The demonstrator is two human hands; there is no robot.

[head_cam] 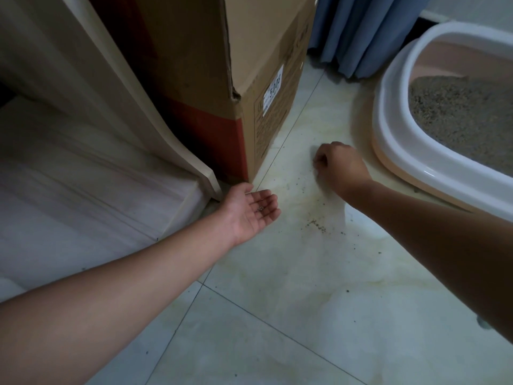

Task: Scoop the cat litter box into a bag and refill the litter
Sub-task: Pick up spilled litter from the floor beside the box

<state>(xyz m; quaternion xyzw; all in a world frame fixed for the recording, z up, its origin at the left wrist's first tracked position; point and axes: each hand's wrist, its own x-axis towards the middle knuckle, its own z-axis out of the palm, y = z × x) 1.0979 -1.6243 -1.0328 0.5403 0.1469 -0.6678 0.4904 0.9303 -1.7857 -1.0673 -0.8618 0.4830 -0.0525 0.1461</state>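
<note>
Forearms reach over the tiled floor. At the cardboard box's near corner the left hand lies palm up, fingers relaxed, cradling a few litter grains. Right of the box, the right hand curls knuckles-up; any grasp is hidden. Farther right sits the litter box.

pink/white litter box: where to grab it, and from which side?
Take the litter box by its white rim, which probably works best: it overhangs the pink base like a lip. Come from the near left side, over the floor, with fingers hooked under the lip. The box sits flat with loose litter inside, so keep it level.
</note>
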